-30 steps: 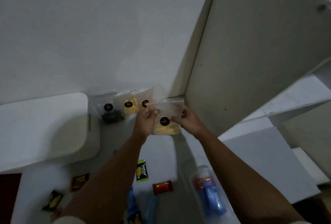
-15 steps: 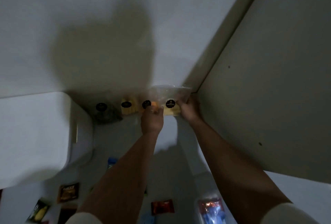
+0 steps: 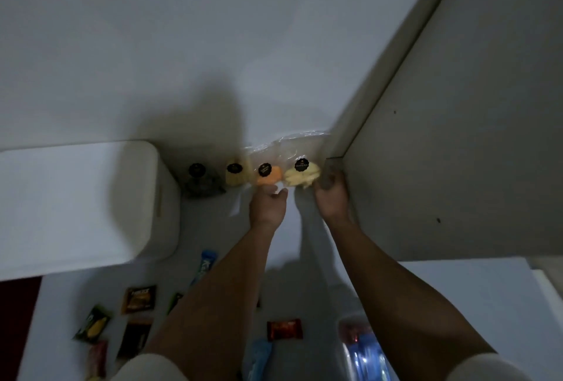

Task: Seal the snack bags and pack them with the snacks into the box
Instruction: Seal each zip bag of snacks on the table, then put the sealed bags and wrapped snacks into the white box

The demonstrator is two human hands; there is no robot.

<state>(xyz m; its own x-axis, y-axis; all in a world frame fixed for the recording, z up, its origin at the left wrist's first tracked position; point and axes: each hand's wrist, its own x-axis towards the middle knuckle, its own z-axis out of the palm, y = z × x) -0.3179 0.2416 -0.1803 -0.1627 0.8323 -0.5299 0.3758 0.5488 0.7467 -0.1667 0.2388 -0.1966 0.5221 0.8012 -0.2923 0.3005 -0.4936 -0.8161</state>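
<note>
Reaching forward in the head view, both hands meet a row of four clear snack bags standing against the wall at the far edge of the desk [image 3: 286, 283]. The right hand [image 3: 330, 198] sits at the right end of the row, beside the pale-yellow bag [image 3: 301, 175]; its fingers curl at that bag's lower right corner, but the dim light does not show whether they pinch the plastic. The left hand [image 3: 268, 205] lies just below the orange bag [image 3: 267, 178], fingers loosely parted and relaxed, tips near the bag's base; contact is unclear. Left of these stand a yellow bag [image 3: 236, 176] and a dark bag [image 3: 201, 182], each with a round black sticker.

A white box [image 3: 91, 204] with rounded corners sits on the desk's left side, close to the dark bag. Nearer the person, small wrapped snacks lie scattered: a blue bar [image 3: 205, 262], a brown packet [image 3: 138, 298], a green-and-yellow packet [image 3: 93, 324], a red packet [image 3: 285, 329]. A white panel [image 3: 457, 137] rises at the right, meeting the wall in the corner.
</note>
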